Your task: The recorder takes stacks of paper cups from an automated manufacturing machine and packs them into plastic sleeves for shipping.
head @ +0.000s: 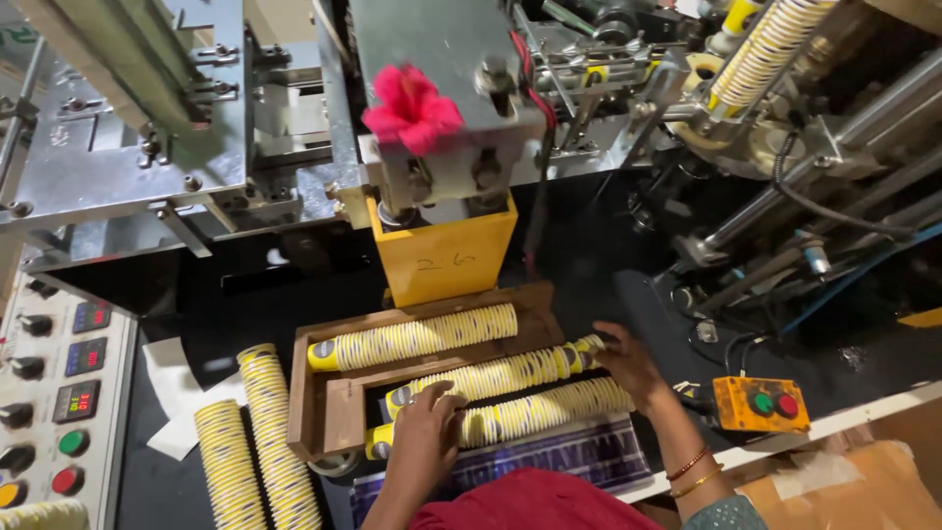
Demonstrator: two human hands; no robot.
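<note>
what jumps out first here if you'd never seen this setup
A bright pink flower sits on the grey machine head at top centre, above a yellow block. Below it, long yellow-and-white stacks of paper cups lie in a wooden tray, with the left hand and right hand gripping the nearer stacks.

head camera looks steeply down, close over the wooden tray (306, 393).

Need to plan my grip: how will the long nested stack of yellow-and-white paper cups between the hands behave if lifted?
The stack of paper cups is probably light. Lying sideways, it may roll. Held at both ends by left hand and right hand, it may sag or separate.
</note>
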